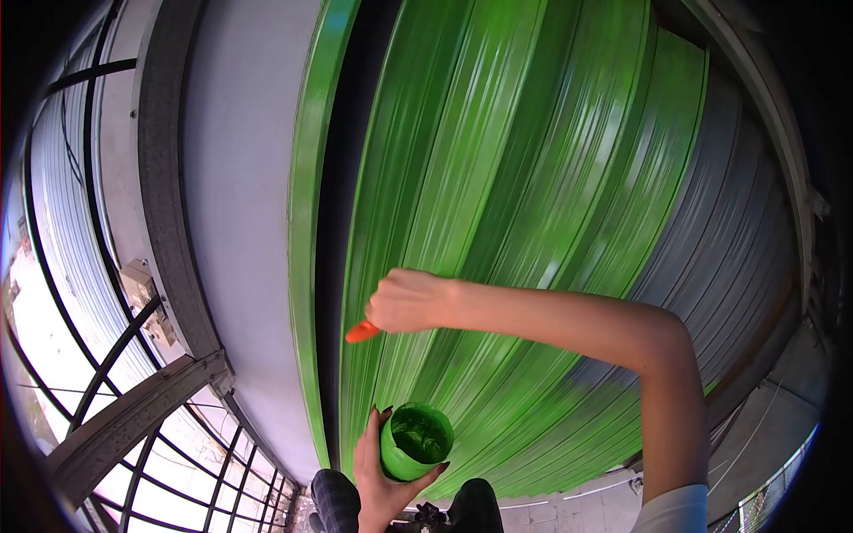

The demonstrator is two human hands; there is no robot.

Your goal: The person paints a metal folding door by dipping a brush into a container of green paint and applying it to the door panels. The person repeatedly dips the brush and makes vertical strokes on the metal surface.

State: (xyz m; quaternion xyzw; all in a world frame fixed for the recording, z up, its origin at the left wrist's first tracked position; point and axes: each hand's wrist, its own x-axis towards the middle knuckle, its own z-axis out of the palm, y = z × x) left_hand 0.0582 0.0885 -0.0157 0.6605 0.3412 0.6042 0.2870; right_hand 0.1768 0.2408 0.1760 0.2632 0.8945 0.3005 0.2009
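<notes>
Green cup, at six o'clock in left hand, might spill if tilted; right hand grips orange handle.

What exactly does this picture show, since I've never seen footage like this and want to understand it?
There is no robot here: a person is working with two bare hands. The only picture comes from a camera worn on their head, looking forward and down. Its very wide lens bends straight things, and the edges go black.

The left hand, at the bottom, holds a green container with green, paint-like liquid inside. The right hand is closed around something with an orange end; the rest is hidden by the hand.

Behind the hands is a large ribbed panel, mostly glossy green, with a grey part towards the right. Nothing is seen lying on it. Dark bars are at the left.
</notes>
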